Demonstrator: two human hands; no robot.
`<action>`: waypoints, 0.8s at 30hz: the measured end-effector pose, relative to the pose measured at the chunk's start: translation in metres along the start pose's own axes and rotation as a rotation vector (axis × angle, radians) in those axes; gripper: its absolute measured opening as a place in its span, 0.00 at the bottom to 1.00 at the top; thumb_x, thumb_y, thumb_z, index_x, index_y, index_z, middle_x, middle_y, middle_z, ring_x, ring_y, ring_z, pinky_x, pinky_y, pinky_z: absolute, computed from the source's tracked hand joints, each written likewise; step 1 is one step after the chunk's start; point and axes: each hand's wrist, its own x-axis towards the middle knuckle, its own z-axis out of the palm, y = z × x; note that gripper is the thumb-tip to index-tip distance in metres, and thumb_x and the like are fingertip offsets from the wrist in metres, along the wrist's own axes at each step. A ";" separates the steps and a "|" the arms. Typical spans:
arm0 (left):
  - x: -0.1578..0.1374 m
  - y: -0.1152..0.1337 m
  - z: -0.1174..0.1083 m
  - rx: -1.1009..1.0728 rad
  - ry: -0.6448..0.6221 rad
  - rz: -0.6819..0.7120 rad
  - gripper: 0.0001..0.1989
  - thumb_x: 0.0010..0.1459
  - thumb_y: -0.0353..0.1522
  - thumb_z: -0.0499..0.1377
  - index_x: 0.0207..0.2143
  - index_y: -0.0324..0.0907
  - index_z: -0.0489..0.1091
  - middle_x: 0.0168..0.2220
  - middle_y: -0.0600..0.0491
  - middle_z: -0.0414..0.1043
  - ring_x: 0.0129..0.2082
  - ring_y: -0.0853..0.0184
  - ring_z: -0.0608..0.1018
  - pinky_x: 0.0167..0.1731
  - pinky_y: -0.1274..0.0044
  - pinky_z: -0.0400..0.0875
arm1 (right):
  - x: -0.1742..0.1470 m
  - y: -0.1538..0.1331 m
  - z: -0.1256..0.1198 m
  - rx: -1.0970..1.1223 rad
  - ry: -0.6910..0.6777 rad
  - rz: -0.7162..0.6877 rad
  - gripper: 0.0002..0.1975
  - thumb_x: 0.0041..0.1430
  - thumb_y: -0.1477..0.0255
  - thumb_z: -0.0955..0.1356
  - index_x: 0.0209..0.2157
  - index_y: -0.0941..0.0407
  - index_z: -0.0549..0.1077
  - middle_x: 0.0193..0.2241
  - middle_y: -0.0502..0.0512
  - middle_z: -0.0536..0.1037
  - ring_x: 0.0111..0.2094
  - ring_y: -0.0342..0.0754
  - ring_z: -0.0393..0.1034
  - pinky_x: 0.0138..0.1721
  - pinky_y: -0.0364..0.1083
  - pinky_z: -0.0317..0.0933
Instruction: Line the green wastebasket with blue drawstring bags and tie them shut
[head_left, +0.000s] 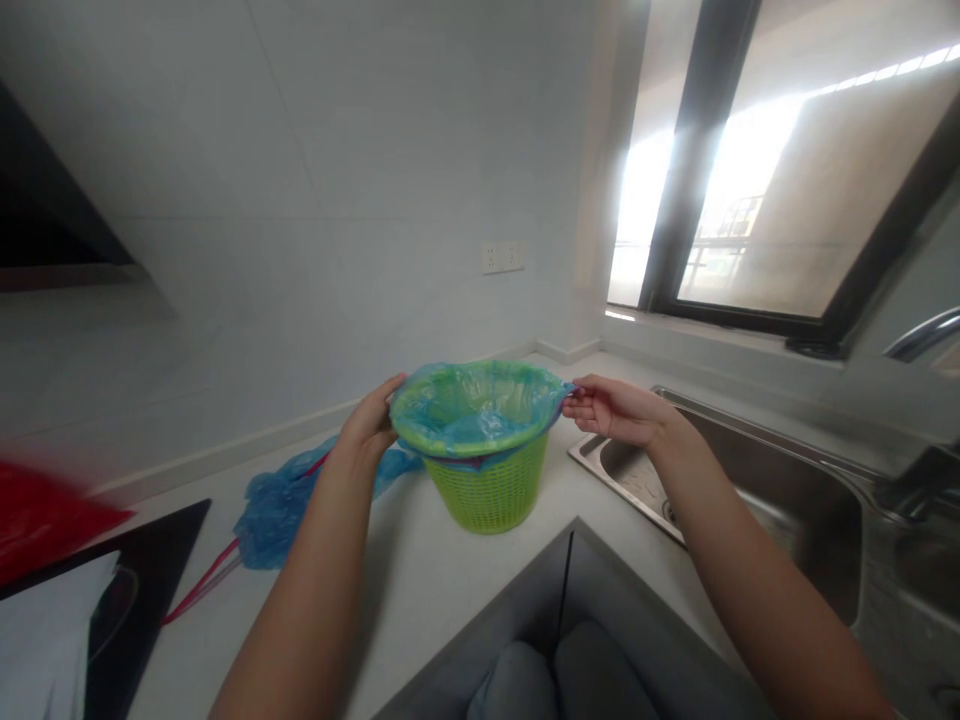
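Observation:
A light green plastic basket (487, 490) with mesh sides stands upright on the white counter. A thin blue plastic bag (491, 424) lines its inside and is folded outward over the rim. My left hand (373, 412) is closed at the left rim, holding the bag's edge there; some of its fingers are hidden. At the right rim my right hand (611, 408) pinches a corner of the bag, pulled slightly outward from the basket, palm partly turned up. Another crumpled blue bag (274, 510) with a red drawstring lies left of the basket, partly behind my left forearm.
To the right is a steel sink (780, 510) with a faucet (926, 335). A black cooktop (142, 590) at the left bears a white sheet (56, 640) and a blurred red item (45, 520). The counter's inner corner edge (576, 522) points toward the basket.

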 end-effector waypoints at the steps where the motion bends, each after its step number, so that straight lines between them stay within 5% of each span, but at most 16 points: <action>1: -0.001 0.002 -0.002 0.014 0.003 0.027 0.10 0.47 0.26 0.66 0.34 0.38 0.73 0.29 0.48 0.76 0.24 0.65 0.77 0.27 0.75 0.77 | 0.001 0.000 0.000 -0.003 -0.004 0.005 0.12 0.69 0.76 0.62 0.32 0.63 0.73 0.28 0.60 0.81 0.29 0.46 0.80 0.28 0.41 0.75; 5: -0.002 0.006 -0.008 0.107 0.047 0.154 0.21 0.36 0.20 0.69 0.36 0.38 0.72 0.28 0.52 0.74 0.24 0.69 0.76 0.26 0.80 0.72 | 0.001 0.002 0.003 0.002 -0.014 0.002 0.12 0.70 0.78 0.61 0.35 0.65 0.74 0.27 0.61 0.82 0.27 0.45 0.80 0.27 0.37 0.74; 11: -0.005 0.003 -0.005 0.304 0.130 0.442 0.14 0.37 0.21 0.67 0.31 0.38 0.76 0.28 0.53 0.73 0.26 0.71 0.73 0.25 0.84 0.64 | -0.005 0.009 0.020 -0.017 -0.018 -0.054 0.12 0.70 0.78 0.62 0.35 0.66 0.75 0.28 0.63 0.82 0.25 0.42 0.79 0.25 0.33 0.72; 16: -0.007 0.002 0.004 0.228 0.090 0.392 0.13 0.42 0.23 0.64 0.34 0.38 0.77 0.33 0.49 0.77 0.31 0.69 0.75 0.30 0.83 0.68 | -0.017 0.012 0.028 -0.227 -0.046 -0.082 0.08 0.66 0.74 0.67 0.35 0.64 0.75 0.34 0.65 0.84 0.26 0.44 0.79 0.26 0.37 0.73; 19: -0.007 0.008 0.003 0.178 0.105 0.351 0.13 0.44 0.23 0.62 0.35 0.38 0.76 0.34 0.49 0.77 0.33 0.69 0.77 0.35 0.83 0.70 | -0.020 0.006 0.019 -0.334 -0.064 -0.060 0.11 0.64 0.68 0.69 0.30 0.61 0.73 0.24 0.59 0.80 0.19 0.42 0.73 0.18 0.37 0.67; 22: -0.015 0.016 -0.009 0.178 0.168 0.236 0.12 0.47 0.24 0.60 0.36 0.37 0.72 0.32 0.47 0.76 0.31 0.66 0.79 0.34 0.79 0.74 | -0.009 -0.001 -0.003 -0.247 0.037 -0.143 0.15 0.64 0.67 0.68 0.25 0.58 0.68 0.15 0.49 0.70 0.13 0.37 0.61 0.13 0.35 0.56; 24: -0.028 0.015 -0.021 0.187 0.181 0.106 0.11 0.48 0.25 0.58 0.37 0.37 0.72 0.32 0.44 0.76 0.30 0.64 0.79 0.30 0.76 0.75 | 0.009 -0.003 -0.018 -0.152 0.165 -0.179 0.13 0.66 0.70 0.65 0.26 0.58 0.67 0.16 0.48 0.70 0.14 0.37 0.62 0.15 0.35 0.57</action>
